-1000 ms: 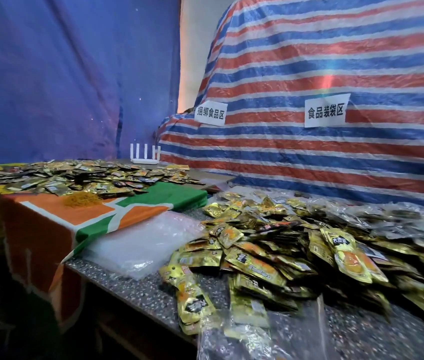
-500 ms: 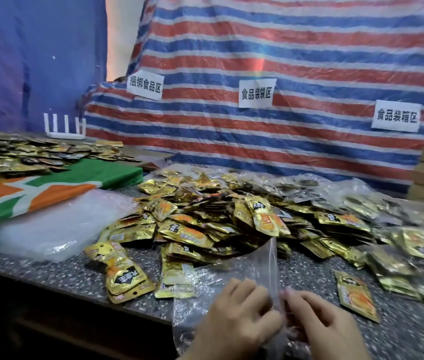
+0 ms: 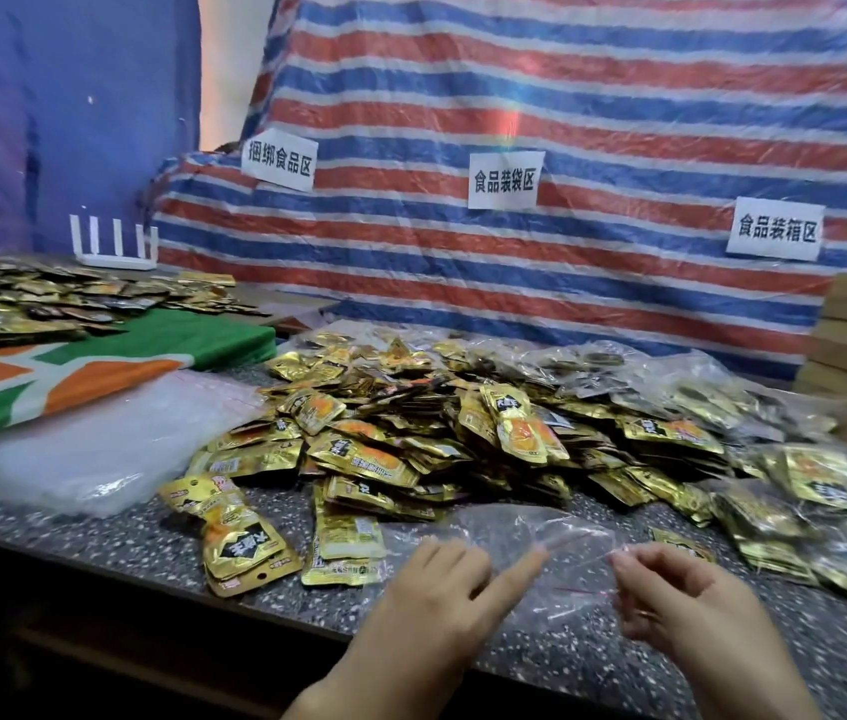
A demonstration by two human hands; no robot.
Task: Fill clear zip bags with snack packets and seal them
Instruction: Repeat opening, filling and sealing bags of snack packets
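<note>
On the speckled counter [image 3: 99,553] the thin, crinkled clear bag [image 3: 509,532] lies before the heap of shiny gold foil packets [image 3: 411,433]. Your left hand [image 3: 437,589] lies loosely open on it; your right hand [image 3: 686,605] pinches its right edge.

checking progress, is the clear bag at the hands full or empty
Empty: the speckled counter shows through the bag, nothing inside.

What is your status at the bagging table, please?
Left hand on clear zip bag, grip unclear; right hand pinches its edge. Bag on counter, looks empty. Snack packets piled just beyond, nothing blocking.
</note>
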